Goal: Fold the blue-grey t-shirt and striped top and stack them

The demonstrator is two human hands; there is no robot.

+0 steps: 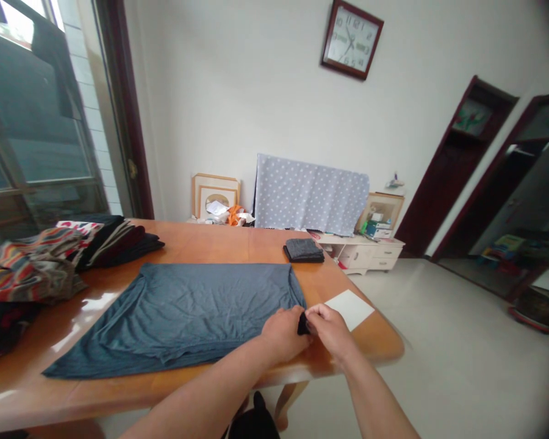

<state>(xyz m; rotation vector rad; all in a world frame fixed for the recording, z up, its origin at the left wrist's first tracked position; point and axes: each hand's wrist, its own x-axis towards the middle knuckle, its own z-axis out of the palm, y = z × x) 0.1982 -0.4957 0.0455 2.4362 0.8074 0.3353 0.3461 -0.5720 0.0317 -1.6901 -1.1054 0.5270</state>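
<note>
A blue-grey cloth garment [210, 305] lies spread on the wooden table, its surface creased and one corner drawn out at the near left. At its near right end, my left hand [284, 332] rests with curled fingers on the garment's edge. Close beside it, my right hand [328, 326] pinches with thumb and fingers. Between the two hands shows a small black piece of fabric [303, 324]; I cannot tell whether it belongs to the garment. A white sheet [350, 308] lies just beyond my right hand.
A small stack of folded dark cloth [304, 250] sits at the table's far edge. Piled clothes [41, 262] cover the left side. The wooden table [387, 341] has a rounded right corner. Behind it stands a low white cabinet [370, 256] near a polka-dot cloth [311, 192].
</note>
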